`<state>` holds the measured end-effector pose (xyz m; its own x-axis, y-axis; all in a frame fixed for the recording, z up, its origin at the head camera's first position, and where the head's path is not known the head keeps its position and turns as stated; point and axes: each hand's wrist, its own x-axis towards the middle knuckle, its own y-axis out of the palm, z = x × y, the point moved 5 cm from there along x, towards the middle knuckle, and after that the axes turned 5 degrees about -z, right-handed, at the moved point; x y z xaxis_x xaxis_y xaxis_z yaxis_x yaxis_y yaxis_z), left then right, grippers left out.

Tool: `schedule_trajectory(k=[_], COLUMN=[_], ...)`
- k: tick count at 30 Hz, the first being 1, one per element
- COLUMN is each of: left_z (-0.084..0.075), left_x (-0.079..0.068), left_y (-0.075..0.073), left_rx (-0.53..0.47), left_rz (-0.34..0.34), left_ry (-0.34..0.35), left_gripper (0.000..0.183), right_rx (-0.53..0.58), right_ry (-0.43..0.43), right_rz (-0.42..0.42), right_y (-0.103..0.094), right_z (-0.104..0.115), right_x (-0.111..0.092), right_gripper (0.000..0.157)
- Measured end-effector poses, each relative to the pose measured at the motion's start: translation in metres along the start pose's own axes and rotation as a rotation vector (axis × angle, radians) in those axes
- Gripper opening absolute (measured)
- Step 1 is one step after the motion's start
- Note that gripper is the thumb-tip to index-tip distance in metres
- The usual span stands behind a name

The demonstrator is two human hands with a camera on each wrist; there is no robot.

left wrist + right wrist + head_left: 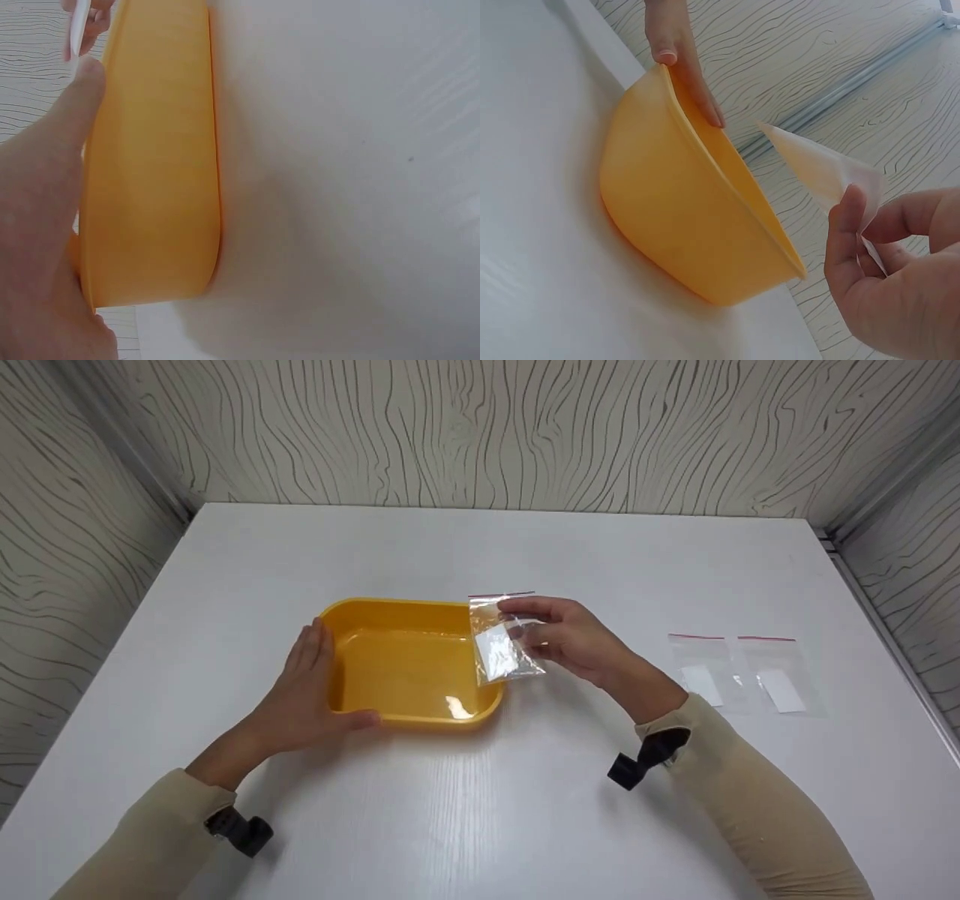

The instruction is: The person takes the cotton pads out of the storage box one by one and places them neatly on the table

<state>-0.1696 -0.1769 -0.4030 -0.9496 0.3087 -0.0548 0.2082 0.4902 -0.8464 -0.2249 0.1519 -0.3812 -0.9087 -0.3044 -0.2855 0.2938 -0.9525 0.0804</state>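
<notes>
A yellow plastic basin (409,671) stands on the white table. My left hand (304,697) holds its left end, the thumb along the near rim and the fingers at the left side. Over the basin's right end, my right hand (566,637) pinches a clear zip bag (504,656) that has a red strip along its top and a white rectangle on it. From the right wrist view, the bag (817,165) hangs tilted between thumb and fingers beside the basin's rim (727,184). Nothing shows lying inside the basin.
Two more clear zip bags, a left one (701,675) and a right one (780,686), lie side by side on the table (465,802) to the right, close to my right forearm. Patterned wall panels (480,435) stand behind the table and at both sides.
</notes>
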Motion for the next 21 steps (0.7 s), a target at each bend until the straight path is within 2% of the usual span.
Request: schedule_trajectory(k=[21], left_z=[0.000], left_x=[0.000], left_y=[0.000], left_rx=[0.000], left_rz=[0.013], left_ry=[-0.018], left_gripper=[0.136], right_rx=[0.028], right_ry=[-0.009], right_rz=[0.013], right_y=[-0.026], right_z=[-0.004], right_x=[-0.012], right_gripper=[0.048])
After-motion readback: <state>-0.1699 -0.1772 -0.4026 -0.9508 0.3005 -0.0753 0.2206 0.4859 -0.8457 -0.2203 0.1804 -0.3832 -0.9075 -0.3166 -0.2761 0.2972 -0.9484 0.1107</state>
